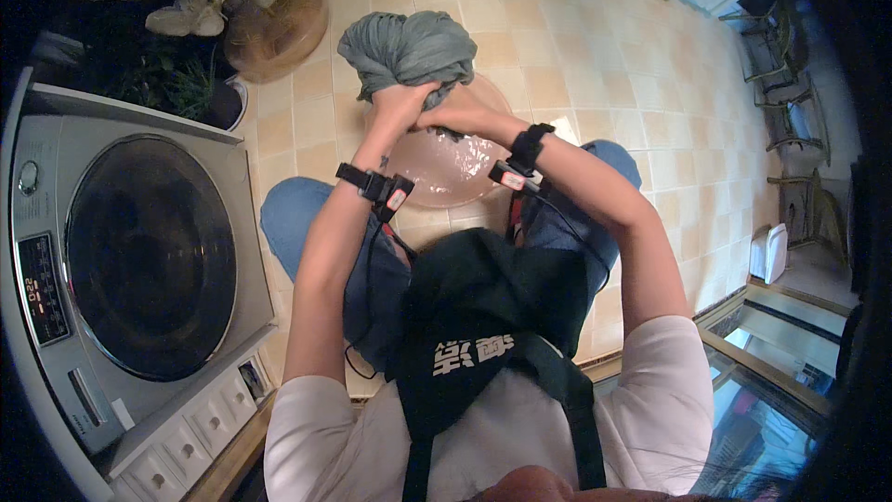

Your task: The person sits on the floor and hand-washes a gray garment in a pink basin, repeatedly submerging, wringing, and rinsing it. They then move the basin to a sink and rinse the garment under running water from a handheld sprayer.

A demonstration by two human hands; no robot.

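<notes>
A bunched, twisted grey-green cloth is gripped by both hands in front of me. My left hand holds its lower part on the left side. Close against it, my right hand is closed on the same cloth. Under the hands a round, translucent pinkish basin stands on the floor between my knees, with shiny water in it. A dark bit of cloth shows just below the right hand; whether it reaches the water I cannot tell.
A front-loading washing machine is at the left, beside small white drawers. Potted plants and a round glassy stand are at the upper left. Metal racks line the right, near a glass-paned frame. Tiled floor surrounds the basin.
</notes>
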